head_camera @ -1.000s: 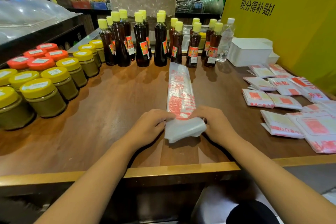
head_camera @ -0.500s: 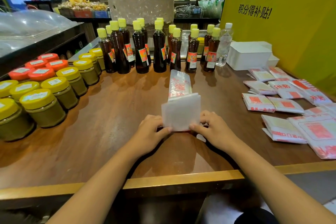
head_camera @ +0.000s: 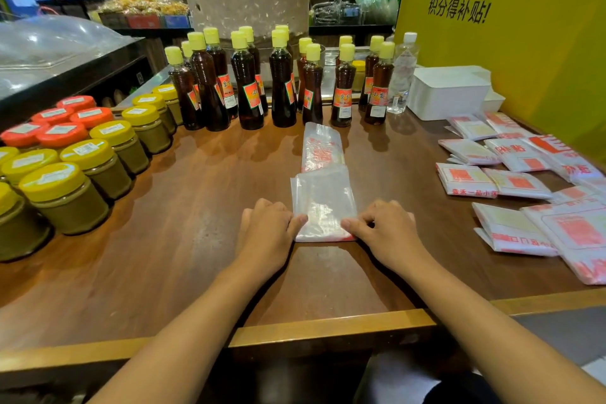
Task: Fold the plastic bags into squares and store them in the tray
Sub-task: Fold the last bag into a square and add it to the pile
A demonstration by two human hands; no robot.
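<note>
Since half a second ago, the near flap of the plastic bag [head_camera: 323,203] has been laid flat over the strip and is pressed down on the table [head_camera: 196,239]. Its near corners are pinched by the left hand [head_camera: 265,233] and right hand [head_camera: 383,233], each grip closed on the fold. One fold is judged done; more remain. Folded squares [head_camera: 511,184] lie right of the bag, the white tray [head_camera: 449,92] beyond them.
</note>
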